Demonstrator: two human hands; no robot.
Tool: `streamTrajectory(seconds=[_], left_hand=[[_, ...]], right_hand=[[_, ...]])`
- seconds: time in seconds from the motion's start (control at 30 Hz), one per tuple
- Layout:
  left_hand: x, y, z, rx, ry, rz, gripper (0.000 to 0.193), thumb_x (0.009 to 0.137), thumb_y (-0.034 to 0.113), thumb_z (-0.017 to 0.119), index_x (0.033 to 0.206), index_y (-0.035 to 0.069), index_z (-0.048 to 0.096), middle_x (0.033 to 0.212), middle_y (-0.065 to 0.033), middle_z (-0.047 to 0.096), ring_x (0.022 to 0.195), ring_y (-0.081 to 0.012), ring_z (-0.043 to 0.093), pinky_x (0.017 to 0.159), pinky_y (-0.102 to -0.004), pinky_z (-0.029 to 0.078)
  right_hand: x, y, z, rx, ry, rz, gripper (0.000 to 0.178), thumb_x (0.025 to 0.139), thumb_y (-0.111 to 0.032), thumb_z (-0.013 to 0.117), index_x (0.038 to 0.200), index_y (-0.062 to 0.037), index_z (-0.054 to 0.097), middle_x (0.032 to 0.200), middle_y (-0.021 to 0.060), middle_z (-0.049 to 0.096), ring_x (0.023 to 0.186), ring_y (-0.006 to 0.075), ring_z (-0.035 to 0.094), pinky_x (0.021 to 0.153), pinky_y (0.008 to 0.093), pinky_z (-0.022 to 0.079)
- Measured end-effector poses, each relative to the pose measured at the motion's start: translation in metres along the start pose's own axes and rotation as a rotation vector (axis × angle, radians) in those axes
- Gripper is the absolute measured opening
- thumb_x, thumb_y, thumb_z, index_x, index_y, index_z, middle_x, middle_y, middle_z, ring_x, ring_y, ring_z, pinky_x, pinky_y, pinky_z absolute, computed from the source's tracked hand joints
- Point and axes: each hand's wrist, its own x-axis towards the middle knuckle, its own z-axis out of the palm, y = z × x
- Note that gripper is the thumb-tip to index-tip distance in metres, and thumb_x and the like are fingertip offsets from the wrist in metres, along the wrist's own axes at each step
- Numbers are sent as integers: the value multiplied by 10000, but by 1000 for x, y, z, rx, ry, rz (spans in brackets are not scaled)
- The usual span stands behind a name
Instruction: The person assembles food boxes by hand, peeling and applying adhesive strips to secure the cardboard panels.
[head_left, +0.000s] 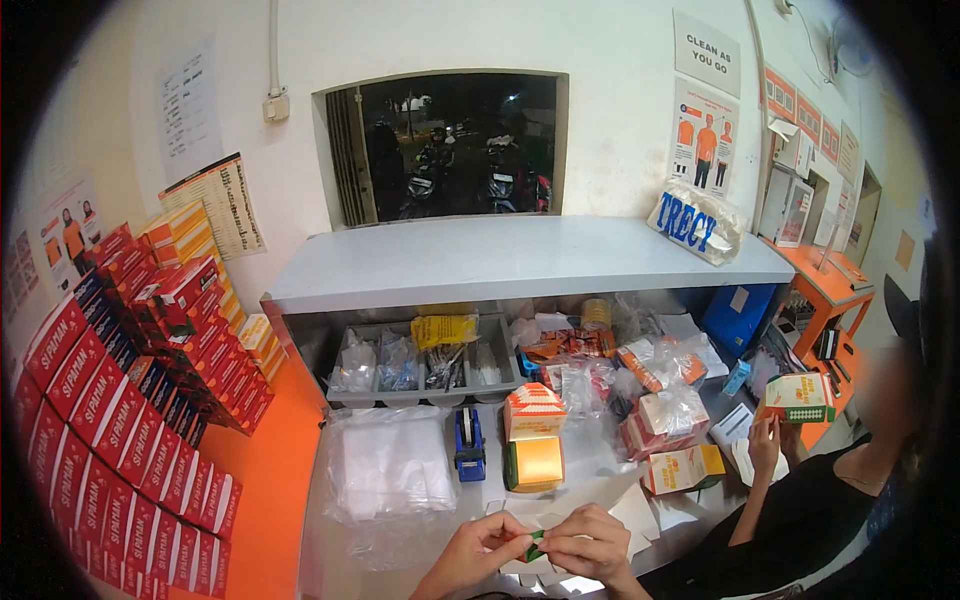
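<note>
Near the lower edge, my left hand (482, 552) and my right hand (592, 545) meet with bent fingers, pinching one edge of a paper carton (628, 505). Most of what shows of it is its cream, unprinted side, spread out with flaps. A small green and red printed edge appears between my fingertips; my hands hide the rest. Just beyond stand a yellow and green box (536, 465) and an orange-and-white patterned box (534, 411). A blue tape dispenser (469, 445) is to their left, beside a stack of clear plastic bags (392, 460).
A grey divided tray (432, 396) holds plastic-wrapped cutlery under the raised shelf (500, 262). Bagged boxes (664, 418) crowd the right side. There a co-worker's hands hold another carton (800, 397). Red boxes (110, 430) are stacked high at left on an orange surface (262, 480).
</note>
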Motion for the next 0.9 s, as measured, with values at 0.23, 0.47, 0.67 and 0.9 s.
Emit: streamTrajectory(seconds=[0.23,0.47,0.67,0.9], left_hand=[[-11,0,-12,23,-90,-1,199,889,130,603,1041,14,658,857,-54,670,770,-87,626,614,-224,487],[-9,11,-5,546,-39,212,146,891,76,552,957,25,671,756,-63,626,729,-130,576,646,-291,447],[-3,-34,18,338,489,388,186,896,175,523,926,10,603,790,-75,572,750,-171,547,712,-270,412],[-6,-28,9,80,432,182,296,809,224,669,948,-24,585,760,-72,590,718,-179,583,671,-283,461]], right_hand=[[8,-9,-2,80,-192,42,228,612,-67,766,829,-118,723,801,3,660,665,153,607,593,272,460],[-6,-13,3,182,-270,542,246,762,-48,712,998,-35,643,836,61,619,770,164,625,753,278,492],[-36,1,27,829,-593,807,412,819,-172,702,1110,15,478,929,48,577,917,102,548,765,249,434],[-60,-2,21,784,231,769,347,779,-194,708,1051,-26,571,967,85,585,930,150,546,793,288,428]])
